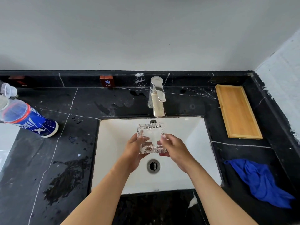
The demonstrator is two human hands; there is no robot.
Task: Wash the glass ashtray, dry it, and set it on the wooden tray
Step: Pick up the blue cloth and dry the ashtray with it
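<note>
A square cut-glass ashtray (151, 137) is held over the white sink (191, 143), just below the spout of the chrome faucet (157, 98). My left hand (135, 150) grips its left side and my right hand (174, 147) grips its right side. I cannot tell whether water is running. The wooden tray (237, 111) lies empty on the black counter to the right of the sink. A crumpled blue cloth (261, 182) lies on the counter at the near right.
A blue and white bottle (30, 120) lies on the black marble counter (48, 159) at the left, with a clear bottle (7, 90) behind it. Wet patches mark the counter left of the sink. A small cold label (107, 81) stands at the back wall. The drain (153, 166) is open.
</note>
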